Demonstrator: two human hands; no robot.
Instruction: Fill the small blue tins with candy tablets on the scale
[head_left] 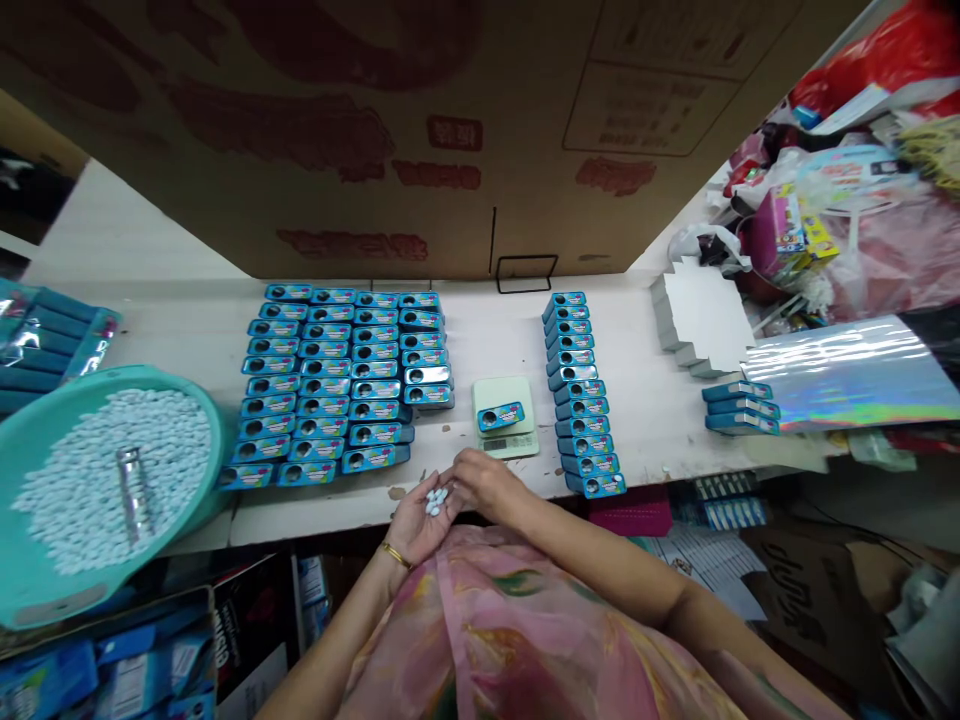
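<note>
My left hand (417, 522) is cupped palm up at the table's front edge, holding a few small pale blue candies (436, 499). My right hand (480, 478) reaches into that palm with its fingertips pinched at the candies. Just beyond the hands, a blue tin (500, 416) lies on a small pale green scale (505, 398). A large block of like blue tins (341, 385) fills the table to the left. Another column of tins (579, 392) runs to the right of the scale.
A teal basin (214, 425) heaped with pale candies and a metal scoop (135, 490) sits at the left. A big cardboard box (420, 130) walls the back. White folded cartons (701, 320), three tins (739, 405) and holographic sheets (851, 370) lie right.
</note>
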